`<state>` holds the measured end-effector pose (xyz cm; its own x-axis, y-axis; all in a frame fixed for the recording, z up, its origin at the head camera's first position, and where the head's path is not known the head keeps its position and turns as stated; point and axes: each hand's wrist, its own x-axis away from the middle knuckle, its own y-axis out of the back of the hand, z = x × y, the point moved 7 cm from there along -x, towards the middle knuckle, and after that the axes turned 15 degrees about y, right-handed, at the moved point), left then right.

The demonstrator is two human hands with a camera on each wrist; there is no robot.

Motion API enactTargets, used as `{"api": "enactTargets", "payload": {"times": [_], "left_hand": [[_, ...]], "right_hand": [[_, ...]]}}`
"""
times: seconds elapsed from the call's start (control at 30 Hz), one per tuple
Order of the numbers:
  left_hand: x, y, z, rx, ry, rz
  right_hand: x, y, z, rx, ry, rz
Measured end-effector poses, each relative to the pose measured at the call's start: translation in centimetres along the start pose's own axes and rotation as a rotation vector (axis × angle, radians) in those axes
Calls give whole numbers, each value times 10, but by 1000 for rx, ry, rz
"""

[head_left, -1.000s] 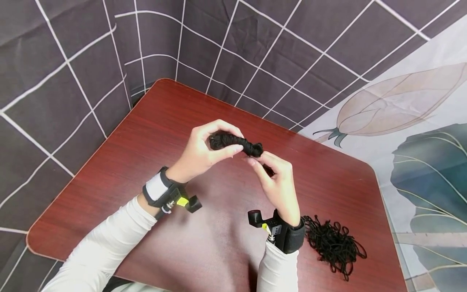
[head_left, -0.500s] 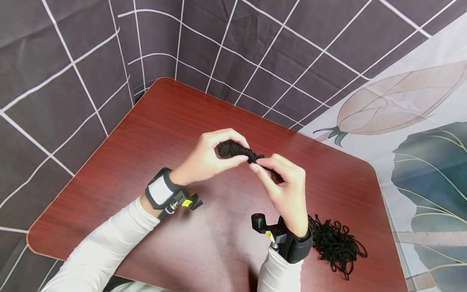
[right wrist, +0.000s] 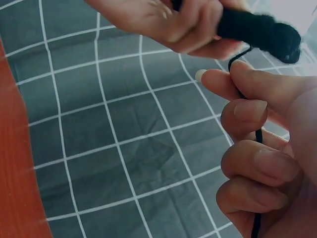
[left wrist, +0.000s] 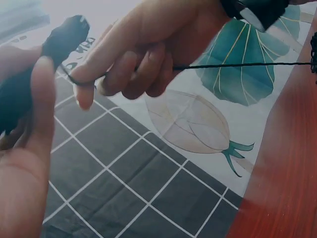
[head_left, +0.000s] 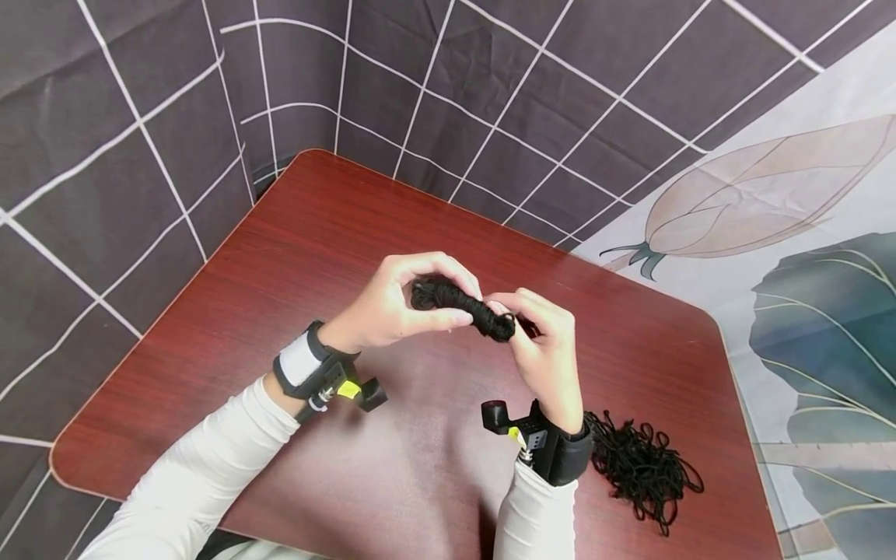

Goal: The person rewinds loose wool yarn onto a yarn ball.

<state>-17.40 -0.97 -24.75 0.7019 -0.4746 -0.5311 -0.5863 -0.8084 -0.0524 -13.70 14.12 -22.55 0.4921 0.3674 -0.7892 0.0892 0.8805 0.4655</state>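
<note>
A bundle of black cord [head_left: 455, 300], wound into a short thick roll, is held over the table by my left hand [head_left: 392, 303], thumb on the near side and fingers on the far side. From the bundle a single strand [right wrist: 258, 135] runs to my right hand [head_left: 549, 354], which pinches it between thumb and index finger. The other right fingers curl round the same strand in the right wrist view. Beyond that hand the strand stretches taut toward a loose pile of black cord [head_left: 644, 470] on the table, as the left wrist view shows.
The reddish-brown table [head_left: 315, 218] has rounded corners. A dark grey curtain with white grid lines [head_left: 392, 78] hangs behind and to the left. To the right is a pale cloth with a leaf print [head_left: 826, 327]. Each wrist carries a strapped camera.
The bundle shifted right and slightly nearer, its right end swinging toward me. My right hand moved right and nearer, then back a little, and its fingertips now sit behind the bundle's end.
</note>
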Motion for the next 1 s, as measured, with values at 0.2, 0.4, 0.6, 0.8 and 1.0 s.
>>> {"api": "enactTargets", "payload": {"times": [0.2, 0.4, 0.6, 0.8, 1.0], "left_hand": [[2, 7, -20, -56, -39, -199], [4, 9, -30, -142, -64, -313], [3, 5, -31, -242, -85, -317], [0, -7, -28, -274, -54, -114], [1, -13, -21, -147, 30, 43]], "right_hand": [[8, -11, -11, 38, -22, 85], [8, -18, -6, 88, -49, 193], [4, -12, 6, 123, -14, 155], [-6, 7, 24, 139, 22, -27], [-10, 17, 30, 61, 4, -132]]}}
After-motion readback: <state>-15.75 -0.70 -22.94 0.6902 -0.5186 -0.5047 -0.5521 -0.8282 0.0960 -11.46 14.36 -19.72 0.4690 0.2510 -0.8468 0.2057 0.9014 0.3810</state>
